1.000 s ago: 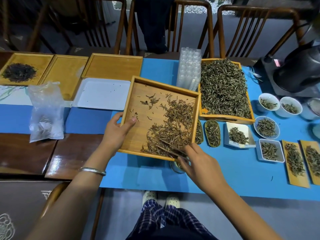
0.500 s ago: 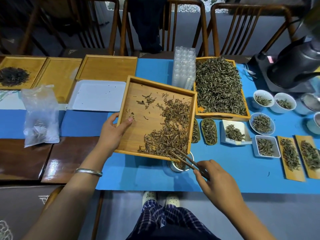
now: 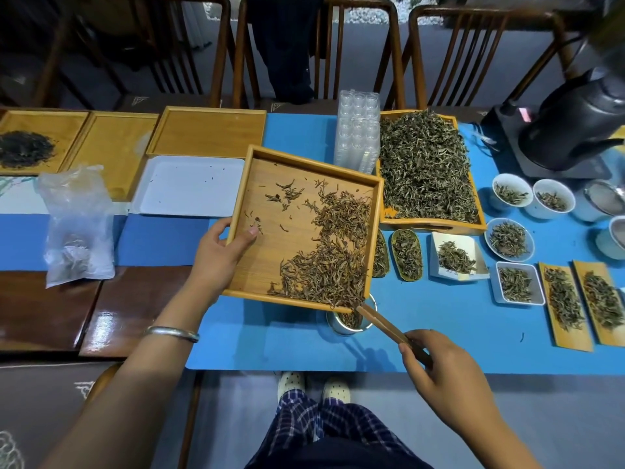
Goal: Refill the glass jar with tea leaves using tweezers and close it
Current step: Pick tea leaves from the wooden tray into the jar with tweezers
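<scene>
- The left hand grips the left rim of the wooden tray, thumb lying on the tray floor and fingers curled under the edge; the right hand pinches the bamboo tweezers near their back end, the two arms pressed close together
- The blue mat covers the right part of the table, and the tray is tilted above it with its near right corner lowest
- A larger wooden tray heaped with green tea stands beyond, touching the far right side of the held tray
- A white tray lies to the left of the held tray, and a clear plastic bag further left
- A black kettle stands at the far right
- The tea leaves, brownish, are bunched along the right and near sides of the held tray, down to its low corner
- The glass jar stands on the mat directly under that low corner, open, with leaves inside; the tray hides its far part
- The tweezer tips touch the tray's low corner just over the jar mouth
- A silver bangle circles the left wrist
</scene>
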`<state>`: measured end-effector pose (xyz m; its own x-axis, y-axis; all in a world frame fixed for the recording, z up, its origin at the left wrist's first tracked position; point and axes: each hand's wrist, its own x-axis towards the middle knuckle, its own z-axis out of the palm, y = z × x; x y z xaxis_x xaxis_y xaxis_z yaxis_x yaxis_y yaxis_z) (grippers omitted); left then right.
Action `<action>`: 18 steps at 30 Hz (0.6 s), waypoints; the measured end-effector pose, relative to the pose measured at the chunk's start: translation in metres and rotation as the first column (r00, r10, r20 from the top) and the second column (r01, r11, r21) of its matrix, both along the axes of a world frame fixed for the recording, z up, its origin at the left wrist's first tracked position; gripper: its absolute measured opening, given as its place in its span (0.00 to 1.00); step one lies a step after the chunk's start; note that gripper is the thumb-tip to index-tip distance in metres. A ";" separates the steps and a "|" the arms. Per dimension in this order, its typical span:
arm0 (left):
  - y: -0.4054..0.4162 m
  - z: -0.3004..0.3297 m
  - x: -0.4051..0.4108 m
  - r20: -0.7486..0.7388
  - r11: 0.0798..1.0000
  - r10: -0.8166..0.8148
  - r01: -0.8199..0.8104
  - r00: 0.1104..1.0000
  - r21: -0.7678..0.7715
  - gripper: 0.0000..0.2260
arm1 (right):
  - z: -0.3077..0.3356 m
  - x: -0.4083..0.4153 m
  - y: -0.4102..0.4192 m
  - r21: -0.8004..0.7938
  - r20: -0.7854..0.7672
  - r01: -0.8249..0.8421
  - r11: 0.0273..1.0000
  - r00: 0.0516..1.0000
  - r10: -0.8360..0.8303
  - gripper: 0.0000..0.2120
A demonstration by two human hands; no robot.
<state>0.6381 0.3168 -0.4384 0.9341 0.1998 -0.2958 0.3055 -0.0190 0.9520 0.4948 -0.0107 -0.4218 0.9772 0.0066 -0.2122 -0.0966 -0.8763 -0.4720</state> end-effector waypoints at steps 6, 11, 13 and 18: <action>0.000 -0.002 -0.001 0.007 1.000 -0.003 0.003 1.000 0.005 0.08 | 0.006 0.008 0.016 -0.003 0.071 -0.060 0.998 0.996 0.060 0.07; 0.002 -0.004 0.000 0.015 1.000 -0.009 0.009 1.000 0.014 0.09 | 0.000 0.017 0.029 -0.047 0.065 -0.113 0.992 0.991 0.116 0.10; 0.003 -0.004 -0.001 0.018 1.000 -0.011 0.011 1.000 0.012 0.09 | -0.003 0.014 0.026 -0.044 0.056 -0.099 0.994 0.993 0.101 0.10; 0.002 -0.004 0.000 0.038 1.000 0.002 -0.003 0.999 0.008 0.08 | -0.008 0.001 0.014 -0.033 0.024 -0.031 0.999 0.999 0.031 0.09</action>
